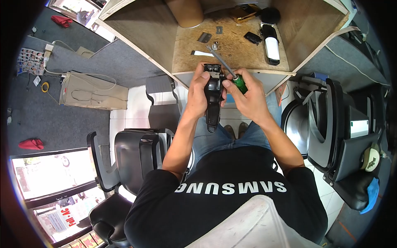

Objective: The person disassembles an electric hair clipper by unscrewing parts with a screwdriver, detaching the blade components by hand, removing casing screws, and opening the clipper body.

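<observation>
A black hair clipper is upright between my two hands, its metal-fitted end toward the shelf. My left hand is closed around its left side, the thumb near the metal end. My right hand grips a screwdriver by its green handle, and its thumb and fingers are also at the clipper's right side. The screwdriver's shaft slants up and left, above the clipper. Just beyond, small metal parts, a dark plate and a white strip lie on the wooden shelf.
A white-and-black clipper and a small black part lie on the shelf's right side. Wooden side panels enclose it. Black chairs stand to the left and right. A cardboard box is at far left.
</observation>
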Tool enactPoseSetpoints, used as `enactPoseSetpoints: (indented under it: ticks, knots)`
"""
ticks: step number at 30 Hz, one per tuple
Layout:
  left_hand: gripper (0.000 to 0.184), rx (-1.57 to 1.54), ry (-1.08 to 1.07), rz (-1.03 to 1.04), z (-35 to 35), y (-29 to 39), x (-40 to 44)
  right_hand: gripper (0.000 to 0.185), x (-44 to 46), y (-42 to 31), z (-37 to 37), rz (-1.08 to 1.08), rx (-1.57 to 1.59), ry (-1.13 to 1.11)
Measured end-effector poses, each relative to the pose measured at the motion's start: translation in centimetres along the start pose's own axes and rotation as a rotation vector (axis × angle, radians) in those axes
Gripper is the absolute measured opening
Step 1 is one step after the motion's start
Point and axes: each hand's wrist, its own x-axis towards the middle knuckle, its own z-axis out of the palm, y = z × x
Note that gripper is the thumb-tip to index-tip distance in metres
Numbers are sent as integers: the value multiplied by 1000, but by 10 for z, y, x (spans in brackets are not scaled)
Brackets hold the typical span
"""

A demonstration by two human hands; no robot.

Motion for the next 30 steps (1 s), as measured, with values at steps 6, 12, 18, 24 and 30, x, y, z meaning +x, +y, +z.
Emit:
enactPoseSetpoints:
  ticks: [6, 12, 18, 24, 30]
  knots:
    - [46, -127, 85, 41, -15, 2, 9, 29, 15, -8, -5, -23, -46, 105]
    - [49, -207, 142, 181, -52, 33, 58, 30, 57, 6, -35, -170, -530, 172]
    - [48, -211, 94, 119, -75, 24, 92, 33, 82, 13, -28, -91, -1025, 153]
    - [45, -141, 118, 94, -73, 21, 95, 31, 88, 22, -18, -153, -1119, 163]
    - [46, -168, 152, 49, -69, 26, 94, 33, 97, 41, -17, -300, -1189, 217]
